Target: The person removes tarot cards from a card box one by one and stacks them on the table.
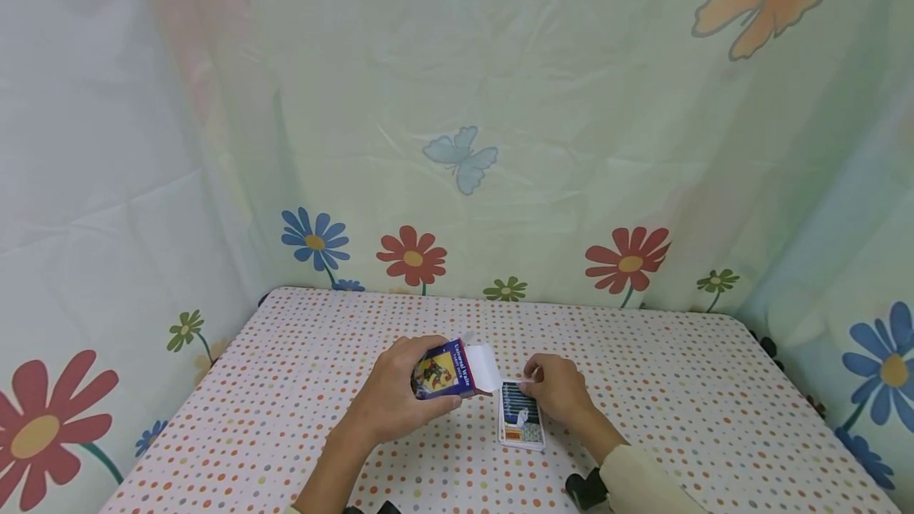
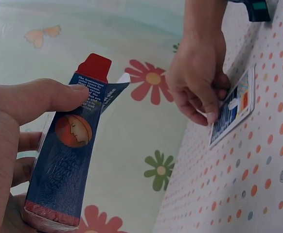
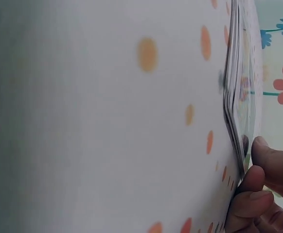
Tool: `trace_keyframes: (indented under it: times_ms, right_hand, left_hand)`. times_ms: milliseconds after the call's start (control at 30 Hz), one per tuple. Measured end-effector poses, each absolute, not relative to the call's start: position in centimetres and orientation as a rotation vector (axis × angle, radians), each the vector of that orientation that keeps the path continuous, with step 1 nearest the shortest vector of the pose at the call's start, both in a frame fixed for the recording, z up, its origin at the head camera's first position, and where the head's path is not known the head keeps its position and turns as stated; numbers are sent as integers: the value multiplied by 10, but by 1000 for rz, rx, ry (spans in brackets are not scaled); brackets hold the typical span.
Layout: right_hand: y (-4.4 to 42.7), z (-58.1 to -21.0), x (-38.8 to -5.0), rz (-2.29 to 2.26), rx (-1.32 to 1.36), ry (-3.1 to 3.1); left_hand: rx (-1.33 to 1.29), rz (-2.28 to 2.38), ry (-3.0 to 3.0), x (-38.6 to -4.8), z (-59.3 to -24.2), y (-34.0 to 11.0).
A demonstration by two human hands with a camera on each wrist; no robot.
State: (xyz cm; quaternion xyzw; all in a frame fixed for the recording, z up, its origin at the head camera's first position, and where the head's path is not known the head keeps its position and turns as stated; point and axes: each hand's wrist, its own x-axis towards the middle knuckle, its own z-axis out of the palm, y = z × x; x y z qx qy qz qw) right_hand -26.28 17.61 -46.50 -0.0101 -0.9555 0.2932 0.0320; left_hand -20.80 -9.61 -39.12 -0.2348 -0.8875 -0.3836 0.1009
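Observation:
My left hand [image 1: 391, 393] grips a blue and yellow tarot card box [image 1: 441, 373] between thumb and fingers, above the table. The box is tilted, its white end flap open toward the right. In the left wrist view, a red tab stands up from the top of the box [image 2: 66, 165]. A small stack of tarot cards [image 1: 522, 433] lies face up on the table, right of the box. At the stack's far right corner, my right hand [image 1: 562, 393] pinches the card edge with thumb and forefinger. In the right wrist view, the cards [image 3: 235, 92] appear edge-on, slightly fanned.
A white cloth with colourful dots covers the table [image 1: 643, 387]. Behind and on both sides hangs a curtain [image 1: 543, 212] with printed flowers and butterflies. Black straps [image 1: 587, 490] show at the right wrist.

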Motion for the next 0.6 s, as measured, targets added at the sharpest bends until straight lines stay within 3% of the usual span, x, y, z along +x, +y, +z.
trace_keyframes:
  times_ms: [600]
  right_hand:
    - [162,-445,-252,1335,-117,-2532]
  left_hand:
    - [-682,-1127,-2643,-209,-392,-96]
